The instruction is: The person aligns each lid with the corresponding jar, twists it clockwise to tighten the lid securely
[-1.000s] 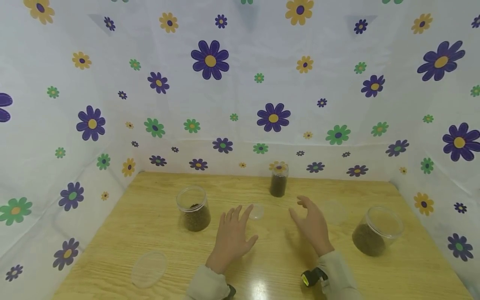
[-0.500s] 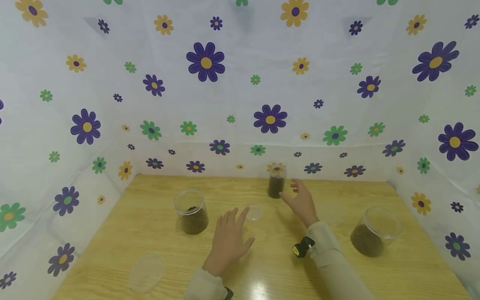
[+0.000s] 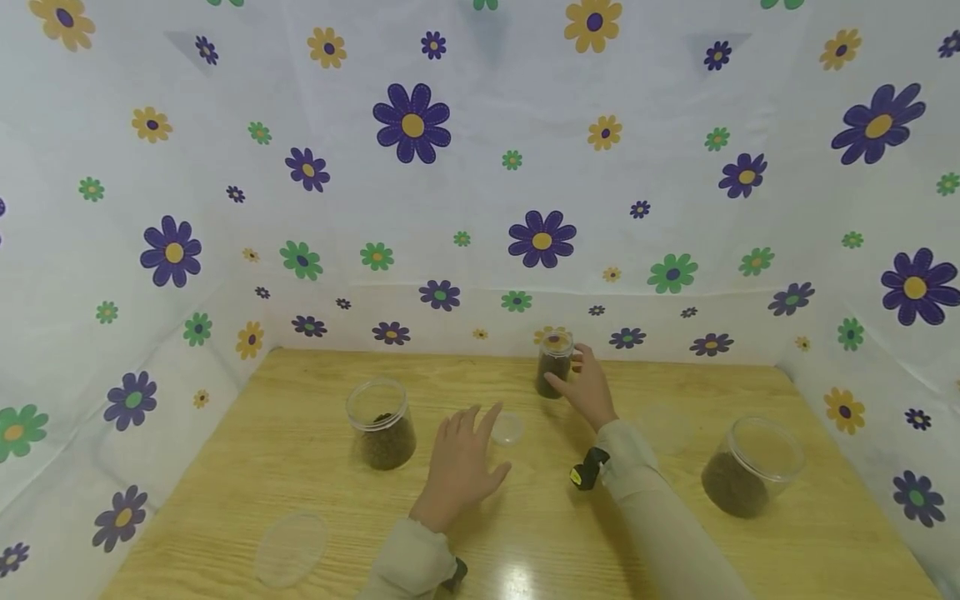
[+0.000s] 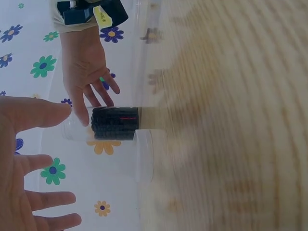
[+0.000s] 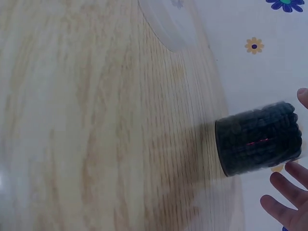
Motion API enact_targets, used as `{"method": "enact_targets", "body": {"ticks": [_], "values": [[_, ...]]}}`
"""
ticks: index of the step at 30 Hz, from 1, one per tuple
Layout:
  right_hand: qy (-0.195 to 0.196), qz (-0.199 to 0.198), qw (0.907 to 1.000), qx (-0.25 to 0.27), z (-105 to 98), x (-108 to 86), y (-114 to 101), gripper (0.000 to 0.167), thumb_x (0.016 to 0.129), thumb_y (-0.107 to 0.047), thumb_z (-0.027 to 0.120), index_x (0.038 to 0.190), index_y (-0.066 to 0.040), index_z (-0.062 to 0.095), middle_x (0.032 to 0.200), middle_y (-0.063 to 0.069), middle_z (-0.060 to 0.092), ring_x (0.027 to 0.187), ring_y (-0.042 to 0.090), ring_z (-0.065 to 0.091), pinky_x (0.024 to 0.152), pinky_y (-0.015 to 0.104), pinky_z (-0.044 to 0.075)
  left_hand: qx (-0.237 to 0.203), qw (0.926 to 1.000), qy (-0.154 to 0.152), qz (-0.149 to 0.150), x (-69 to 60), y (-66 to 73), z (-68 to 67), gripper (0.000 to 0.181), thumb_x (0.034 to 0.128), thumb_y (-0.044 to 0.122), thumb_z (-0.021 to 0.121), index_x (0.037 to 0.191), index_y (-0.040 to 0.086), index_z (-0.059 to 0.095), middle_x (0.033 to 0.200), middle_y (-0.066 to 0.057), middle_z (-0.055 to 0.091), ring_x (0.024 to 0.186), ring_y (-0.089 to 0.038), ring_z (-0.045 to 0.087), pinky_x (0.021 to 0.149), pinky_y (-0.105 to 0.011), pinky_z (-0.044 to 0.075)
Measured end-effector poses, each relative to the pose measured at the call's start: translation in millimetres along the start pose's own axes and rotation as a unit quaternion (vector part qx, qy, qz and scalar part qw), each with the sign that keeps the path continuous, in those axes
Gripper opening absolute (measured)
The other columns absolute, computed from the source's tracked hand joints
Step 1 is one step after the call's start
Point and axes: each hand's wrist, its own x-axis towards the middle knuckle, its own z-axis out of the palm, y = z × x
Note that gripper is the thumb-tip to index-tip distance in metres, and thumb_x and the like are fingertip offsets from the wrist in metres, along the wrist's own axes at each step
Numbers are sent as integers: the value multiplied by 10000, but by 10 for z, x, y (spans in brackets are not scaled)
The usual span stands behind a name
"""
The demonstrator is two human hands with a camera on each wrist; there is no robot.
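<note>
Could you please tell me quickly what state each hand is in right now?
Left hand: open, holding nothing.
Right hand: open at the small jar, with no clear grip; whether it touches the jar cannot be told.

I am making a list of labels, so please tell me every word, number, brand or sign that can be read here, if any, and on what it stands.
Nothing is legible.
Yellow sticker on the dark right-wrist device: small marks, too blurred to quote.
Small jar: thin red streak, no readable text.
Left jar, right jar, flowered cloth: no text seen.
</note>
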Motion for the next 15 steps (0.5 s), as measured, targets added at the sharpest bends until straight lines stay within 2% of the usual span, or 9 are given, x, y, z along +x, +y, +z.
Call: {"method": "enact_targets", "body": {"ticks": [9, 15], "values": [[-51, -101, 9997, -204, 74, 119, 85, 685, 829, -285, 706, 1370, -39, 366, 1332, 247, 494, 1196, 411, 506, 963, 524, 457, -34, 10000, -35, 22, 139, -45, 107, 774, 747, 413, 726, 1401, 162, 397, 1278, -195, 535, 1171, -353, 512, 996, -504, 406], [-29, -185, 9997, -183, 96, 145, 122, 656, 837, -275, 698, 1356, -29, 382, 1320, 245, 509, 1182, 407, 517, 954, 513, 465, -85, 9998, 1, 155, 236, -69, 158, 735, 749, 387, 734, 1373, 141, 434, 1228, -193, 568, 1124, -350, 546, 958, -499, 438]]}}
